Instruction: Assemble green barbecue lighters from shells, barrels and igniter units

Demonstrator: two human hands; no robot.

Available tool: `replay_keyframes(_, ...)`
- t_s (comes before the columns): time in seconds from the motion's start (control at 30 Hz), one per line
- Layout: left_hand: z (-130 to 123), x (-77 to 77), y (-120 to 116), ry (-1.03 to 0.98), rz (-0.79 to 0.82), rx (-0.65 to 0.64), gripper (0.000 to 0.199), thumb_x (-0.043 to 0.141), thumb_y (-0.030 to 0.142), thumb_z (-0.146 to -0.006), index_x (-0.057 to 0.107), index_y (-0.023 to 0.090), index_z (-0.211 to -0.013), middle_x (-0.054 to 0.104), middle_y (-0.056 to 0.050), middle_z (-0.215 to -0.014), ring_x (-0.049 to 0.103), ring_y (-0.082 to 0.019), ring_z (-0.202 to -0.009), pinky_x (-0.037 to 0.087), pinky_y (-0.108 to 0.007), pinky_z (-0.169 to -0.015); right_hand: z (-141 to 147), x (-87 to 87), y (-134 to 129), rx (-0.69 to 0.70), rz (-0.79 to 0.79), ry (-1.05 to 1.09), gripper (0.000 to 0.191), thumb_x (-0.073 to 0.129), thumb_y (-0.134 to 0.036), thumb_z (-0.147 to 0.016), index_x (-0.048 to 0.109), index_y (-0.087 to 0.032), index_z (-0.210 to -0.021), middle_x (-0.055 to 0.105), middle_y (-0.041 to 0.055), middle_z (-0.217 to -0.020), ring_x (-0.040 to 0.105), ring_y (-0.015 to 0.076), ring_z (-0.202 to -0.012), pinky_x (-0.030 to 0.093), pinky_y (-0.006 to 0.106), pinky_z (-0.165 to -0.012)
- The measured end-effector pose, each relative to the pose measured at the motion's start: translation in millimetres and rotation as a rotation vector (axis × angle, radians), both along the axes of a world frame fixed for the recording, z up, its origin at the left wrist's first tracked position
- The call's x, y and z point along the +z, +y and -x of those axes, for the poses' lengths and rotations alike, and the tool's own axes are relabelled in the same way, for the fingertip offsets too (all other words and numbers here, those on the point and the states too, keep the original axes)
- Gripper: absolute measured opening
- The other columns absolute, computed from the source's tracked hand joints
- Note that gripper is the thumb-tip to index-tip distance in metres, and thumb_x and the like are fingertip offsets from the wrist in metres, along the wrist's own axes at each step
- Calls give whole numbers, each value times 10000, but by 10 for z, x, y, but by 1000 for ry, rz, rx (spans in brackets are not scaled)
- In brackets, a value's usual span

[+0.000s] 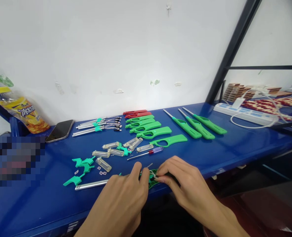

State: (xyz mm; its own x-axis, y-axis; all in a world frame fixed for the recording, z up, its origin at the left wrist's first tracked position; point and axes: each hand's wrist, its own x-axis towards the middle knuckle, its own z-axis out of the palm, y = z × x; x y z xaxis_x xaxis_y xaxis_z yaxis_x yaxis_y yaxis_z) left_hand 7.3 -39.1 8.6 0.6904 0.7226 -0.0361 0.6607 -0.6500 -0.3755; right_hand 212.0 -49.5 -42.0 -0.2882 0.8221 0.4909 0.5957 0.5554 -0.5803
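While the left hand (pixel 128 194) grips an opened green plastic casing (pixel 153 184), the right hand (pixel 185 177) pinches thin white wire (pixel 152 172), seemingly seating it; the next move calls for delicacy.

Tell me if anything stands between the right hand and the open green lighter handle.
Nothing visible does: the right hand is right at the green lighter handle. The screwdriver lies beyond, out of the way.

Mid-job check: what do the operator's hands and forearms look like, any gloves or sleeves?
Left hand and right hand are both bare, with no gloves. I see no rings, watch, bracelet or cables, and no sleeve covers the visible forearms. Fingernail detail is too small to judge.
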Motion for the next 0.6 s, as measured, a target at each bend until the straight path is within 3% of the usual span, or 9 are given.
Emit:
replay_keyframes(0.23,30,-40,5,1,-47,-29,361,530,69,-927,651,225,-1230,687,-58,-1036,661,-207,-556,470,-313,-471,0,-13,12,2,22,33,142,603,-172,-1066,617,-242,-944,706,-5,-933,615,189,-873,489,335,-785)
replay_keyframes(0.47,14,-46,12,36,-24,-59,416,547,38,-822,648,221,-1182,683,-57,-1033,642,-186,-557,427,-285,-463,-24,0,12,33,34,34,136,620,-165,-1059,634,-247,-952,717,-1,-999,642,193,-930,512,335,-826)
replay_keyframes(0.6,22,-43,17,21,-21,-37,398,573,84,-842,626,217,-1213,679,-64,-1044,669,-181,-577,423,-267,-470,-38,20,-15,52,0,6,114,617,-163,-1061,676,-244,-1005,729,6,-1040,649,190,-970,529,331,-856)
